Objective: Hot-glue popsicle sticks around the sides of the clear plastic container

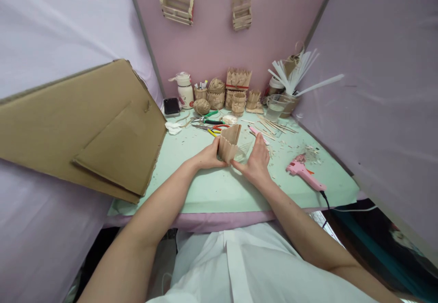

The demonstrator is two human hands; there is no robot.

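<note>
We have both hands on a small fan-shaped panel of pale wooden craft sticks (229, 145), standing upright near the middle of the mint-green surface (212, 189). Our left hand (207, 157) closes its grip on the panel's left edge, thumb up along the side; our right hand (256, 161) lies flatter, fingers spread and pressed toward the panel's right base, over what looks like a clear sheet, so its grip is loose, more a steadying touch than a hold.

Judging by how things lie, the piece looks partly built: the sticks are already joined side by side into a curved wall, but the wall does not close into a full ring like the finished stick baskets (238, 102) standing at the back. More sticks or a second section appear to be left to add. Loose wooden sticks (273, 126) lie to the right beyond the hands, and the pink hot glue gun (303, 171) rests on the surface well apart from our right hand, its cord running off the edge. Pliers and scissors with coloured handles (210, 122) lie just behind the panel. A large brown cardboard sheet (85, 125) leans at the left.
</note>
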